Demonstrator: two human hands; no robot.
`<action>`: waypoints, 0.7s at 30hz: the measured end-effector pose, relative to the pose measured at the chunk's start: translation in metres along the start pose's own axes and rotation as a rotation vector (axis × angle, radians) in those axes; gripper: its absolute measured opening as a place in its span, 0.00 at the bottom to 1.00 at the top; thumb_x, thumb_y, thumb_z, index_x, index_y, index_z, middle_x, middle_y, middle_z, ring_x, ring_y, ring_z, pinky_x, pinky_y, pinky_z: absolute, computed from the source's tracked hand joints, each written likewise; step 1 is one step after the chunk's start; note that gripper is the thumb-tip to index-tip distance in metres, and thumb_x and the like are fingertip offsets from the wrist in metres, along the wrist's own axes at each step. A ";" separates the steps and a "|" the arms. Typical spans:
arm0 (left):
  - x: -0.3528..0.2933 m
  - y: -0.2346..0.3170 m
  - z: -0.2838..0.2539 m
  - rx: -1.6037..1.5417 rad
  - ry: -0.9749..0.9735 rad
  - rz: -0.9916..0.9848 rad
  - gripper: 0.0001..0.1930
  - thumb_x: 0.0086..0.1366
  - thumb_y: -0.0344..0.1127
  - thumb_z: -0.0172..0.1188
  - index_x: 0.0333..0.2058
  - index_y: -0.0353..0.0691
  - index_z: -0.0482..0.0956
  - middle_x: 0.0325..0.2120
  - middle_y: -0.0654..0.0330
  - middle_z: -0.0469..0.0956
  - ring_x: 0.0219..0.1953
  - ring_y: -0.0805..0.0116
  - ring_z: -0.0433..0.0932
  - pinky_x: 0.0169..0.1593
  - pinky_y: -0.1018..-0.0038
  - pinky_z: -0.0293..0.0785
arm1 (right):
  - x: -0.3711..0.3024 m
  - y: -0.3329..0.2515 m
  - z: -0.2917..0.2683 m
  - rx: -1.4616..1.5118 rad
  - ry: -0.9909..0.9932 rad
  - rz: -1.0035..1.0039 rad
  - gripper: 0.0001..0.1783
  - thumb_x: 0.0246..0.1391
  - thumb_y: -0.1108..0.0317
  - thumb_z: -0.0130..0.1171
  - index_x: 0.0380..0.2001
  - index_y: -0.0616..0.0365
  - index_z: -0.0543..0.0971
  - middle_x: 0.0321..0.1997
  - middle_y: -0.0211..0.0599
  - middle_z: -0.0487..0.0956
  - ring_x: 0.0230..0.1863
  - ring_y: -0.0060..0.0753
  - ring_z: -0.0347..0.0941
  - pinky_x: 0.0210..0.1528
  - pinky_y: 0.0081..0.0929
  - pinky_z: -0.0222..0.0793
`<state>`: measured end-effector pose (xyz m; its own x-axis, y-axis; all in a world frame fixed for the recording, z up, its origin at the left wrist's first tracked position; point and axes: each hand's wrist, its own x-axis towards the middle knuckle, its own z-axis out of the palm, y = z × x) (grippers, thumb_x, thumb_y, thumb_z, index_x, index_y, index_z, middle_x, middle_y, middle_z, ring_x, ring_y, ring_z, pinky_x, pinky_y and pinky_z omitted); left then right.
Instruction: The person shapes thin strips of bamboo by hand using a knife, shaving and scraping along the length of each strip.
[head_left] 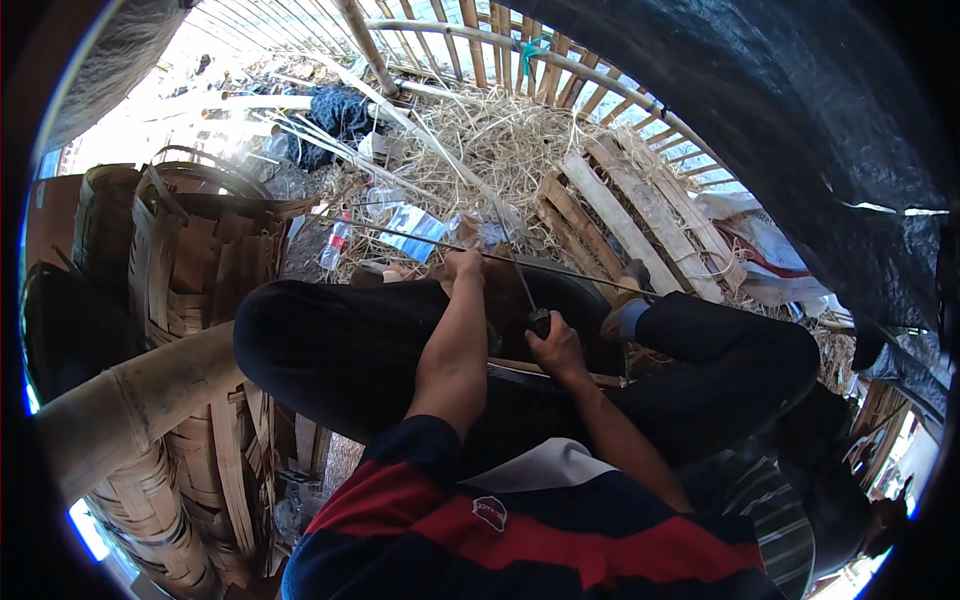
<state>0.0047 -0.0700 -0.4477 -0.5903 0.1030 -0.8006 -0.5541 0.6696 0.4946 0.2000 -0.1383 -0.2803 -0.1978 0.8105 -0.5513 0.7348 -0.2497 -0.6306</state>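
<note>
Straw (500, 140) spreads beyond both hands; wooden slats (612, 210) lie ahead and right of them. The left hand (466, 268) grasps a long thin strip (585, 276) extending either side; the right hand (558, 348) clenches a dark-handled knife (539, 321), blade pointing away.

both hands (464, 264) are curled, the left arm (453, 350) reaching farther forward.

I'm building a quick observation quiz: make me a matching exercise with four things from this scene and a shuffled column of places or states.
1. Left hand
2. Right hand
3. Clear bottle
4. Teal tie

A. On the curved rail
B. Gripping a dark handle
C. On the littered ground
D. At a long thin strip

Pairs: 1-D, 2-B, 3-C, 4-A
</note>
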 end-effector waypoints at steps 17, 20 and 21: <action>0.054 -0.032 -0.005 0.347 0.143 -0.126 0.15 0.57 0.44 0.63 0.34 0.39 0.76 0.26 0.61 0.75 0.22 0.71 0.72 0.24 0.74 0.69 | 0.043 0.036 0.031 -0.121 -0.060 0.092 0.26 0.41 0.54 0.58 0.43 0.55 0.71 0.34 0.58 0.78 0.40 0.61 0.73 0.43 0.49 0.70; 0.064 -0.039 -0.008 -0.088 0.065 -0.205 0.25 0.47 0.43 0.73 0.34 0.29 0.73 0.29 0.54 0.78 0.25 0.66 0.78 0.26 0.72 0.75 | 0.044 0.031 0.026 -0.106 -0.046 0.058 0.25 0.41 0.53 0.59 0.42 0.53 0.71 0.33 0.58 0.78 0.40 0.61 0.73 0.43 0.50 0.70; 0.068 -0.039 -0.016 -0.145 -0.059 -0.263 0.22 0.49 0.41 0.72 0.33 0.29 0.72 0.27 0.55 0.77 0.23 0.67 0.77 0.24 0.73 0.74 | 0.045 0.029 0.025 -0.101 -0.038 0.041 0.24 0.41 0.54 0.59 0.42 0.53 0.71 0.32 0.57 0.78 0.40 0.61 0.73 0.43 0.50 0.70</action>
<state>-0.0231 -0.1013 -0.5158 -0.3827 -0.0150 -0.9237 -0.7639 0.5674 0.3073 0.1966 -0.1221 -0.3374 -0.1894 0.7793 -0.5974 0.8041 -0.2260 -0.5498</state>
